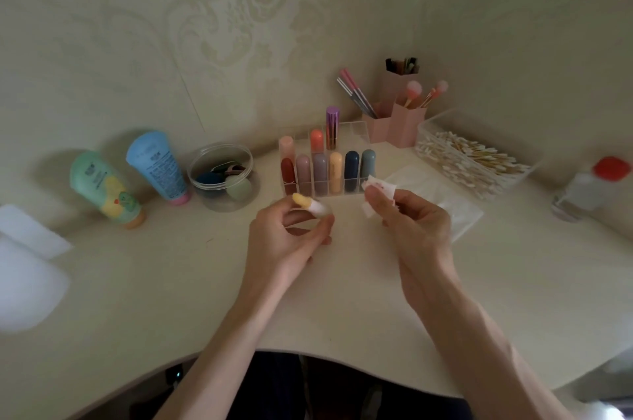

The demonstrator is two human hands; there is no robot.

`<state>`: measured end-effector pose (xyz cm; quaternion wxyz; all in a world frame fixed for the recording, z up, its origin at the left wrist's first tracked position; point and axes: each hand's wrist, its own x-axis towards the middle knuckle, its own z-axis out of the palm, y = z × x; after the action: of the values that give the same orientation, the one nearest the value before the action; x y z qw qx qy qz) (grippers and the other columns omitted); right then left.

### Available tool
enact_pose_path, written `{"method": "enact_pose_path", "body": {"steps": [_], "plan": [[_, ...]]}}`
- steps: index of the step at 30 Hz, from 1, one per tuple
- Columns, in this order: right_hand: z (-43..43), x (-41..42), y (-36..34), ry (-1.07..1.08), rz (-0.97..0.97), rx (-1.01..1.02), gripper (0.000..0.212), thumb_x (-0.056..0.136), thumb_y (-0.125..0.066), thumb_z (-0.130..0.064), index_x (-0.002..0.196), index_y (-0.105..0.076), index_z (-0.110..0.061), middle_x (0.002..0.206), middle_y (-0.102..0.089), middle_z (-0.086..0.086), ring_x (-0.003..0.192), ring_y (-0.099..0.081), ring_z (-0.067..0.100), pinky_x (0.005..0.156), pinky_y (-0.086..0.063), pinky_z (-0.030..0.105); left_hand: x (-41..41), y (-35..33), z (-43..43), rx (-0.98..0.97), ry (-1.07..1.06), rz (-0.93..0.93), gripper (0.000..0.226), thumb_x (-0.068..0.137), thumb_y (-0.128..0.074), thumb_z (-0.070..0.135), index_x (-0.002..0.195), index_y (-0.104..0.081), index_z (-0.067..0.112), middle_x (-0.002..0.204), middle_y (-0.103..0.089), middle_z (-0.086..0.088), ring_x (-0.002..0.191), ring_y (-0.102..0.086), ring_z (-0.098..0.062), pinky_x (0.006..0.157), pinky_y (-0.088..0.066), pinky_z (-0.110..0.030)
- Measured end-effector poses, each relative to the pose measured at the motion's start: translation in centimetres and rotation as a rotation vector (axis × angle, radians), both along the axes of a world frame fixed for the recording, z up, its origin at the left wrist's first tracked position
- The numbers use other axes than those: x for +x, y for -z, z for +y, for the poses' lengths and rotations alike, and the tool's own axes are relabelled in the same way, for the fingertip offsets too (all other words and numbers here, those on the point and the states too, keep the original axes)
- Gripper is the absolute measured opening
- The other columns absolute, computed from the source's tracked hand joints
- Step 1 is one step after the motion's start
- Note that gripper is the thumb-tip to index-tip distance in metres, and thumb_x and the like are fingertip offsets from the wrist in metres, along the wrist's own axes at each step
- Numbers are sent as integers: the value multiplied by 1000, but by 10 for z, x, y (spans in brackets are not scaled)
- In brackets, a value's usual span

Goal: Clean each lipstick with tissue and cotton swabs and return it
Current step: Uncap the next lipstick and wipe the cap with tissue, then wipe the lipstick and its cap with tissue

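Left hand: our left hand (286,238) pinches a small yellow-capped lipstick (311,204) at its fingertips, above the cream desk (171,282).
Right hand: our right hand (412,226) grips a stained white tissue (378,191) between thumb and fingers.

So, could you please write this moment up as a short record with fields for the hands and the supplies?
left hand: holds a yellow lipstick in front of the rack
right hand: pinches a tissue piece with reddish marks
rack: clear rack behind the hands, six lipsticks in the front row, three behind
swabs: cotton swabs in a clear box, right of the rack
left of rack: round jar of sponges, blue tube, green tube
stage: lipstick out of the rack, not yet returned
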<state>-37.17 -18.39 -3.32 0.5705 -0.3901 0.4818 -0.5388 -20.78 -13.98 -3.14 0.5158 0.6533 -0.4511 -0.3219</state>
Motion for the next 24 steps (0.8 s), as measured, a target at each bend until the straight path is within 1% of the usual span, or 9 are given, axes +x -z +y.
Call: {"method": "enact_pose_path", "body": {"steps": [2, 4, 7, 10, 12, 15, 18, 21, 24], "plan": [[-1, 0, 1, 27, 5, 5, 29, 79, -92, -40, 88, -83, -14, 80, -61, 9, 75, -54, 24, 74, -48, 42, 1, 2, -4, 5, 8, -132, 7, 86, -82, 30, 86, -76, 26, 76, -77, 14, 69, -74, -3, 64, -54, -26], [-2, -2, 0, 45, 7, 14, 27, 81, -91, -37, 86, -81, -13, 77, -58, 8, 74, -51, 23, 72, -45, 41, 1, 4, -8, 8, -21, -335, 14, 85, -80, 42, 78, -75, 31, 71, -73, 17, 70, -69, 2, 66, -52, -22], [-1, -4, -1, 44, -2, 24, 27, 81, -90, -38, 85, -81, -13, 78, -56, 7, 74, -50, 22, 72, -44, 40, -3, 6, -15, 0, -56, -519, 21, 87, -77, 47, 74, -74, 30, 69, -69, 15, 67, -64, -2, 61, -46, -24], [-1, -4, 0, 45, 2, 26, 27, 81, -90, -38, 86, -81, -13, 78, -55, 7, 75, -48, 22, 72, -42, 40, -5, 4, -24, 7, -37, -603, 17, 85, -78, 46, 84, -78, 29, 73, -69, 13, 69, -64, -8, 65, -47, -27], [-1, -3, 0, 48, 6, 20, 30, 82, -90, -38, 87, -80, -11, 79, -54, 8, 76, -47, 22, 72, -40, 40, -7, 3, -29, 14, -26, -633, 16, 83, -79, 45, 88, -78, 29, 73, -68, 12, 72, -64, -12, 65, -46, -28], [-1, -4, 0, 67, 12, 11, 34, 83, -89, -37, 87, -77, -5, 78, -49, 7, 75, -43, 20, 71, -37, 38, -11, 3, -31, 29, -15, -610, 16, 84, -78, 44, 92, -76, 31, 71, -66, 13, 71, -64, -10, 63, -43, -26], [-1, -4, -1, 69, 22, -4, 38, 84, -88, -36, 88, -74, -1, 77, -46, 7, 74, -41, 21, 71, -36, 38, -15, 6, -31, 29, -20, -615, 16, 86, -75, 45, 94, -75, 31, 69, -65, 14, 71, -64, -9, 63, -46, -28], [2, -4, -3, 54, 67, -23, 41, 86, -86, -42, 89, -75, -3, 75, -48, 5, 73, -41, 19, 70, -35, 38, -16, 6, -33, 60, -14, -618, 17, 87, -74, 46, 97, -74, 32, 69, -64, 15, 72, -64, -11, 68, -51, -31], [4, -3, -6, 74, 133, -42, 44, 91, -78, -50, 85, -74, -6, 70, -49, 2, 70, -41, 16, 67, -34, 34, -14, 8, -33, 68, 0, -629, 20, 87, -73, 48, 100, -73, 33, 69, -64, 17, 74, -66, -11, 71, -55, -33]]}}
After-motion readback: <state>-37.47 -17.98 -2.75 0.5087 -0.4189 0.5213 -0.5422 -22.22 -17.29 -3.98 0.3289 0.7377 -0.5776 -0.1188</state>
